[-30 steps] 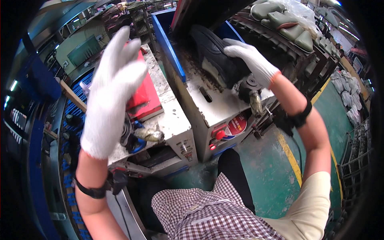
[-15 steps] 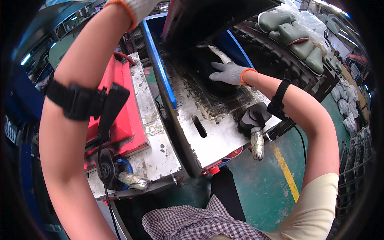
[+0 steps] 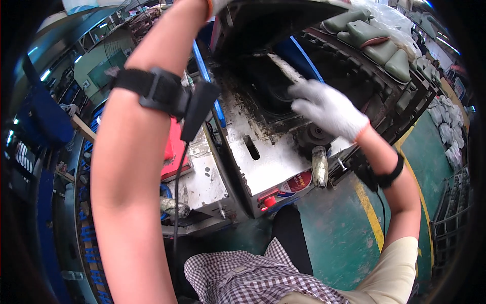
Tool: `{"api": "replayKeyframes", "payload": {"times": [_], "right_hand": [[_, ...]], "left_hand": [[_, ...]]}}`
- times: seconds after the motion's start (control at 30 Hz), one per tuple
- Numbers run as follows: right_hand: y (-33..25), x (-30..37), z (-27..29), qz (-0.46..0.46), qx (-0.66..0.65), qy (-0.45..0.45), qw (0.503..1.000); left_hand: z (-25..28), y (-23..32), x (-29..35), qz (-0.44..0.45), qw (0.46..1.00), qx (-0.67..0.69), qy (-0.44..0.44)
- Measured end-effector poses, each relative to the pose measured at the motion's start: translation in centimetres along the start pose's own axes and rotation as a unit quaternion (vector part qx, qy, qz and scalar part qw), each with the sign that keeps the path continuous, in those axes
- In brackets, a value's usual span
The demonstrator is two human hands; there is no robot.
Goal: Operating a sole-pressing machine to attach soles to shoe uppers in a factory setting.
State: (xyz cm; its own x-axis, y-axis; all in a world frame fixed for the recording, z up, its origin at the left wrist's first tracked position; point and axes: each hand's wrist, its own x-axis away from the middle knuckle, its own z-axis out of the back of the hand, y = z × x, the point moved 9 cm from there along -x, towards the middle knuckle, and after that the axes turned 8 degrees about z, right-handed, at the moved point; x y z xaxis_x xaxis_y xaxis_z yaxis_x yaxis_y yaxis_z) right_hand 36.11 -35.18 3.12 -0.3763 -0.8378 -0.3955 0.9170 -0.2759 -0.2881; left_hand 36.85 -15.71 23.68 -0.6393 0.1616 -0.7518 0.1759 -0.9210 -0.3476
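Observation:
My right hand (image 3: 329, 110), in a white knit glove with an orange cuff, is over the right side of a scuffed white machine top (image 3: 276, 175). Its fingers stretch left, apart from each other, with nothing seen in them. Beside the fingertips lies a black, soiled recess (image 3: 263, 83) in the machine. A dark lid (image 3: 273, 25) is raised above this recess. At the upper edge, my left hand (image 3: 216, 6), also gloved, is next to the lid; its fingers are out of the picture, so its grip is hidden.
Below my right hand juts a tape-wrapped handle (image 3: 319, 167). A red knob (image 3: 268, 202) sits on the machine's front. To the left stands a second machine with a red cover (image 3: 174, 152). Green padded pieces (image 3: 374, 45) lie on a rack at upper right.
My right hand has drawn back from the recess, toward the right and nearer to me. My left arm appears further right in the view, which has also shifted.

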Motion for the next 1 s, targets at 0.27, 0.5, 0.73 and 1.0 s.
{"api": "replayKeyframes", "payload": {"times": [0.27,0.5,0.73,1.0], "right_hand": [[-10.6,11.4,-3.4,0.128,0.108,0.094,0.981],[-9.1,12.7,-4.2,0.138,0.210,0.138,0.958],[-4.7,14.8,-1.8,0.167,0.269,0.160,0.935],[-0.1,11.9,6.1,0.067,0.262,0.351,0.896]], "left_hand": [[-0.9,6.0,14.8,0.294,0.892,0.338,-0.061],[-5.1,13.0,24.7,0.255,0.936,0.221,-0.104],[-6.8,14.2,28.0,0.264,0.946,0.169,-0.077],[-6.4,15.2,26.6,0.243,0.951,0.177,-0.071]]}}
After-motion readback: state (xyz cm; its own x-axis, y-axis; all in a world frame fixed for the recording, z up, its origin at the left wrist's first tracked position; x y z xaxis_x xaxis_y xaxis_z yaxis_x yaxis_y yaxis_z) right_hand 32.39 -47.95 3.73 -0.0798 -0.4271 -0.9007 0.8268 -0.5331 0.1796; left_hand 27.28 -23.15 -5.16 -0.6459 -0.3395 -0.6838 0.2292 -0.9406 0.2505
